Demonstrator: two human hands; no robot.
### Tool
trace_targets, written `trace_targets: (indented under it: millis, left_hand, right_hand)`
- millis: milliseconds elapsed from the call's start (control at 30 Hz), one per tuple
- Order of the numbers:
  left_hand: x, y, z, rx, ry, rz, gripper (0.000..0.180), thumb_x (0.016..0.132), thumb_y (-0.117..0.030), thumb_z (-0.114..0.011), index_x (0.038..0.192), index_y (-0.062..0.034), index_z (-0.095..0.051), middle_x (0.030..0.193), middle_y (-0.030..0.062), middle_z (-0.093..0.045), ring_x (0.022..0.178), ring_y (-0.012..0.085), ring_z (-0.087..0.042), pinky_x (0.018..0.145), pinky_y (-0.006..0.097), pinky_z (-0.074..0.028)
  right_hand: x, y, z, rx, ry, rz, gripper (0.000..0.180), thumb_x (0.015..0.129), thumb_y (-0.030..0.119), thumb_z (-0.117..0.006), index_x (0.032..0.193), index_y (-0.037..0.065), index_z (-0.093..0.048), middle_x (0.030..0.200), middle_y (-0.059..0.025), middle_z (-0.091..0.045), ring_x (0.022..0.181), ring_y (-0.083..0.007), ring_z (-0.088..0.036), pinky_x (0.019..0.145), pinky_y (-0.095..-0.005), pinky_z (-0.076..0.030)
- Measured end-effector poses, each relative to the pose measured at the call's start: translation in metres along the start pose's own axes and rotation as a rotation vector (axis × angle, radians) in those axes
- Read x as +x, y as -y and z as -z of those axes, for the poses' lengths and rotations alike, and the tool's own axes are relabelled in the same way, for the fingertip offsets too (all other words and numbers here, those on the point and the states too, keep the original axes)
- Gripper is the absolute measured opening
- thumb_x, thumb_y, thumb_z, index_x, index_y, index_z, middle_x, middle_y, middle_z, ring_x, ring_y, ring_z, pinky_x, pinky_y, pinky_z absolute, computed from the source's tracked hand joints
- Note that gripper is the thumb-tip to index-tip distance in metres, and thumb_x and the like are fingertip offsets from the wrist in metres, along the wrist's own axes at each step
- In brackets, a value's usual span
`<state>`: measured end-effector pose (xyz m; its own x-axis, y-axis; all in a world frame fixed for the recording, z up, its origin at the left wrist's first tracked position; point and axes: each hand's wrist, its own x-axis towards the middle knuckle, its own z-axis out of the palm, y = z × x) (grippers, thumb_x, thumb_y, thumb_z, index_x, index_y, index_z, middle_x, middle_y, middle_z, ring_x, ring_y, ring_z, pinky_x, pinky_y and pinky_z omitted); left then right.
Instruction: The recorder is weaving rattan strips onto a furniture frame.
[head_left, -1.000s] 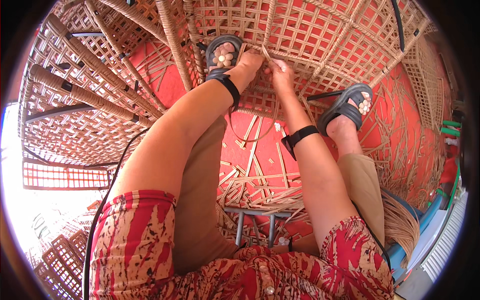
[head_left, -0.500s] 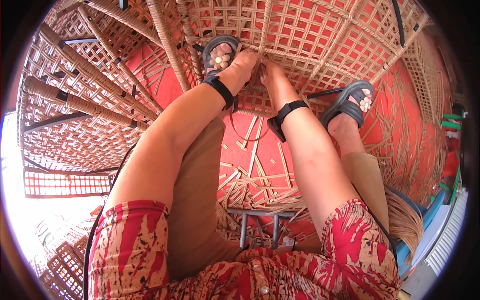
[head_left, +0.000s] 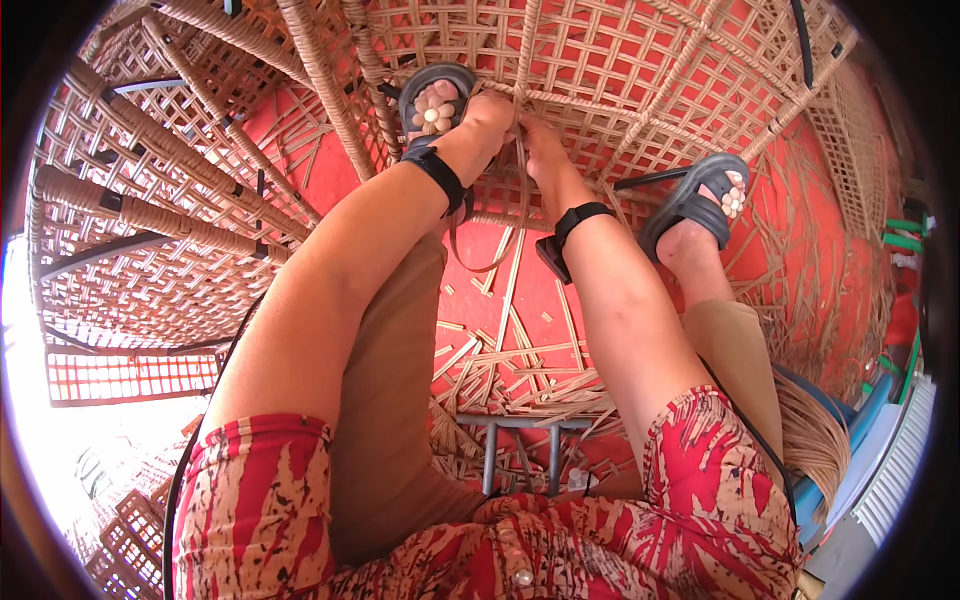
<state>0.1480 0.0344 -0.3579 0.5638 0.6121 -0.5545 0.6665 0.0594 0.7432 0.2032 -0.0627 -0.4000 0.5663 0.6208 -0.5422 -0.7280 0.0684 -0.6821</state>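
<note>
Working low against the woven panel, you have both hands drawn together at the foot of a cord-wrapped rib. Your left hand sits just beside the flower-trimmed left sandal, and your right hand comes in close from the other side. The flat brown weaving strip hangs below and between your hands, its slack curving in a loop above the red floor.

Your fingers look bent inward toward the rib, but the backs of your hands cover most of them. I cannot tell how far open either set is, nor which one, if any, has hold of the strip.

The step in hand seems to be handling that strip at the panel's lower edging (a judgement from where your hands meet, since the contact itself is hidden). The next move, I judge, calls for a sure pinch on the strip and a steady panel, with the loop kept free of your black left wristband, near which it passes, and clear of the cut strip pieces littering the floor nearer you.
</note>
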Motion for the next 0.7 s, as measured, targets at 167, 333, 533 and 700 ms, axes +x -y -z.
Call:
trace_targets:
  millis: [167, 333, 533, 700]
  left_hand:
    - [-0.005, -0.003, -0.002, -0.219, -0.036, 0.068, 0.021, 0.092, -0.007, -0.050, 0.110, -0.0122, -0.057, 0.089, 0.0025, -0.065, 0.075, 0.0164, -0.062, 0.060, 0.032, -0.053]
    - [0.000, -0.001, 0.002, -0.047, -0.075, -0.007, 0.033, 0.083, -0.015, -0.062, 0.114, -0.0030, -0.059, 0.105, 0.0130, -0.066, 0.098, 0.0244, -0.063, 0.080, 0.035, -0.053]
    - [-0.025, -0.012, 0.002, 0.350, -0.265, -0.085, 0.033, 0.086, -0.021, -0.054, 0.114, -0.0034, -0.060, 0.106, 0.0207, -0.066, 0.101, 0.0306, -0.065, 0.081, 0.038, -0.053]
    - [-0.055, -0.032, 0.009, 0.390, -0.284, -0.111, 0.039, 0.086, -0.028, -0.052, 0.115, -0.0031, -0.060, 0.110, 0.0248, -0.064, 0.107, 0.0390, -0.060, 0.093, 0.042, -0.047]
  right_hand:
    - [0.011, 0.008, 0.003, -0.051, 0.167, -0.275, 0.022, 0.090, 0.028, -0.060, 0.097, 0.008, -0.065, 0.083, -0.0053, -0.068, 0.069, -0.0177, -0.065, 0.059, -0.0324, -0.054]
    - [0.027, 0.008, 0.007, -0.237, 0.236, -0.371, 0.027, 0.086, 0.038, -0.066, 0.091, 0.012, -0.066, 0.076, -0.0016, -0.068, 0.059, -0.0158, -0.063, 0.053, -0.0317, -0.053]
    - [0.011, 0.022, -0.003, -0.355, 0.170, -0.412, 0.026, 0.084, 0.040, -0.067, 0.080, 0.014, -0.065, 0.068, -0.0006, -0.066, 0.054, -0.0145, -0.061, 0.048, -0.0283, -0.048]
    - [0.009, 0.028, -0.003, -0.419, 0.295, -0.427, 0.023, 0.084, 0.036, -0.068, 0.079, 0.014, -0.064, 0.067, -0.0007, -0.066, 0.054, -0.0143, -0.060, 0.047, -0.0280, -0.046]
